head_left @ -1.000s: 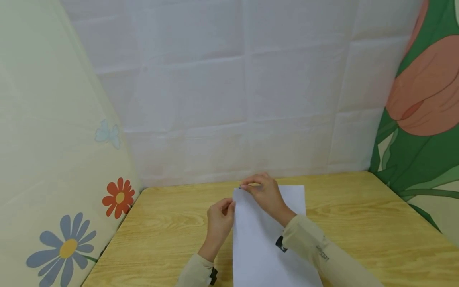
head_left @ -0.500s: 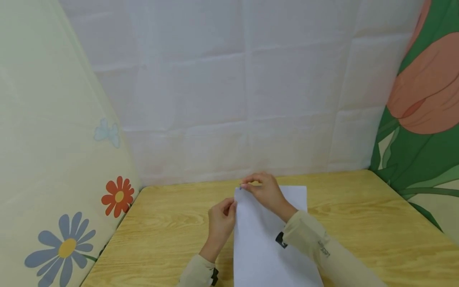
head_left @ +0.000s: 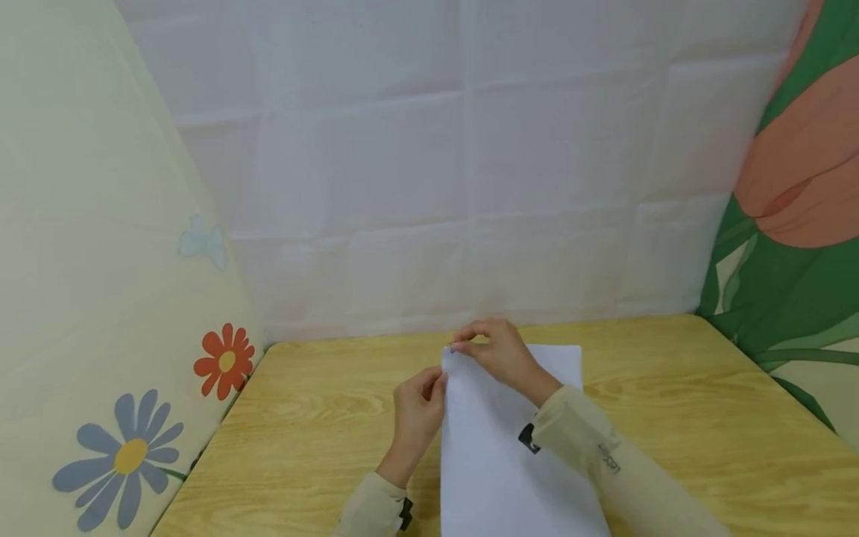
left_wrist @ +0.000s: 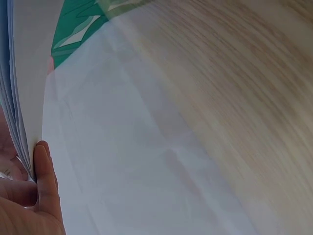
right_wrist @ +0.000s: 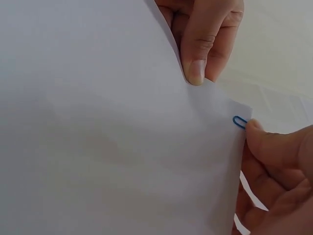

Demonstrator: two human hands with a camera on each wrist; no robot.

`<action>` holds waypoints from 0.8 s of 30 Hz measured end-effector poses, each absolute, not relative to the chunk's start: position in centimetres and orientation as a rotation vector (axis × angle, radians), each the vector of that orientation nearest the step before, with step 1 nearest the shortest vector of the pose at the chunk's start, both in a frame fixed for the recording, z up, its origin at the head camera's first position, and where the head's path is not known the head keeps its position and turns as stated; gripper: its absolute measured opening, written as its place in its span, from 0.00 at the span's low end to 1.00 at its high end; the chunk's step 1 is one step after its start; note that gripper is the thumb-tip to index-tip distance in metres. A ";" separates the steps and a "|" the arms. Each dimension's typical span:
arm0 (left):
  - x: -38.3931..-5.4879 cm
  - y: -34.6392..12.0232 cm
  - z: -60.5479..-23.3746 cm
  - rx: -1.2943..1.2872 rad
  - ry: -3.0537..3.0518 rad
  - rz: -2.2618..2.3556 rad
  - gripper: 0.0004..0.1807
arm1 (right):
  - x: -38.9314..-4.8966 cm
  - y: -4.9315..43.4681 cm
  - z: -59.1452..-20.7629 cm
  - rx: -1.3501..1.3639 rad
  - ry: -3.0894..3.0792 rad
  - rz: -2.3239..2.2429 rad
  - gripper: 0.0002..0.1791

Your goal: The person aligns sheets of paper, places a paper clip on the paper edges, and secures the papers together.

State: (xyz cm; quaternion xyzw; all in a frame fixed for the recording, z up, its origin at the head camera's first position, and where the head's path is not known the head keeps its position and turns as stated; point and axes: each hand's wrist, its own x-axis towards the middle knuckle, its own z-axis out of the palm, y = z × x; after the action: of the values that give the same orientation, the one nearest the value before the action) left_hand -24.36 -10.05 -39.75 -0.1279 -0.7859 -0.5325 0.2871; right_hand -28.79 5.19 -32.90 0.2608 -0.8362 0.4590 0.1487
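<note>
A sheaf of white paper [head_left: 499, 470] stands in front of the person, its several layers visible edge-on as a stack [left_wrist: 30, 73] in the left wrist view. Near the top left corner, the left hand [head_left: 417, 410] pinches the side edge between thumb and fingers. At that corner the right hand [head_left: 505, 359] pinches a blue paper clip [right_wrist: 238, 121]. One rounded end of the clip lies over the front sheet in the right wrist view, and the thumb [right_wrist: 266, 144] covers the rest.
Under the hands is a wood-grain table [head_left: 322, 410]. A creased white cloth [head_left: 362, 171] hangs behind it. Flower-printed cloths border the left side, with a red flower [head_left: 226, 362], and the right side, with a large pink tulip [head_left: 798, 171].
Both hands keep their grips on the paper and the clip. In the head view the whole scene shifts slightly, hands and paper drifting a little right; the clip stays at the corner.
</note>
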 end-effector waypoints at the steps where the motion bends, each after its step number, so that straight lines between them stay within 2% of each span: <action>1: -24.4 -10.0 -39.7 -0.345 -2.098 -1.424 0.05 | -28.8 5.2 -32.8 0.753 -2.405 1.330 0.05; 12: -24.5 -10.1 -39.8 -0.321 -2.072 -1.495 0.04 | -28.4 4.7 -34.4 0.864 -2.201 1.334 0.12; 24: -24.3 -10.1 -39.4 -0.368 -2.066 -1.426 0.04 | -28.6 5.2 -34.3 1.003 -2.112 1.242 0.11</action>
State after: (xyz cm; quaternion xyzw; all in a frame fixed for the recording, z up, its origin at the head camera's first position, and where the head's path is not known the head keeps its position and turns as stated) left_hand -24.33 -10.08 -39.38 -0.1385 -0.7774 -0.5366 0.2975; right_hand -28.64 5.16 -34.31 0.3673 -0.7735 0.4549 0.2447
